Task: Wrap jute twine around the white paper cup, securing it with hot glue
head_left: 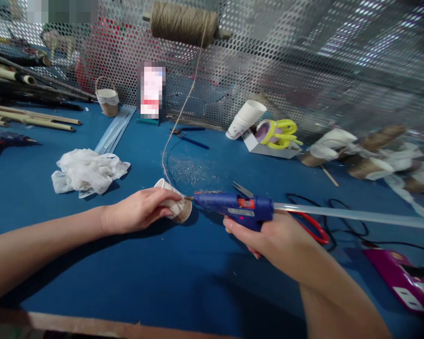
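My left hand [141, 209] grips a white paper cup [181, 210] that lies tilted on its side over the blue table. Twine [183, 109] runs down from a large spool [183, 22] to the cup, and some twine is wrapped near the cup's base. In my right hand [265, 235] is a blue hot glue gun [229, 207], held by its handle. The gun's nozzle is at the cup's side near the base; whether it touches is hard to make out. A long clear glue stick [339, 213] sticks out of the gun's back end.
Crumpled white lace [90, 170] and glue sticks [116, 127] lie left. A small twine-wrapped basket [108, 101] and a phone [151, 92] stand behind. Pliers [194, 136], stacked cups [246, 119], red-handled scissors [314, 228], a cord and a purple power strip [397, 278] are also around.
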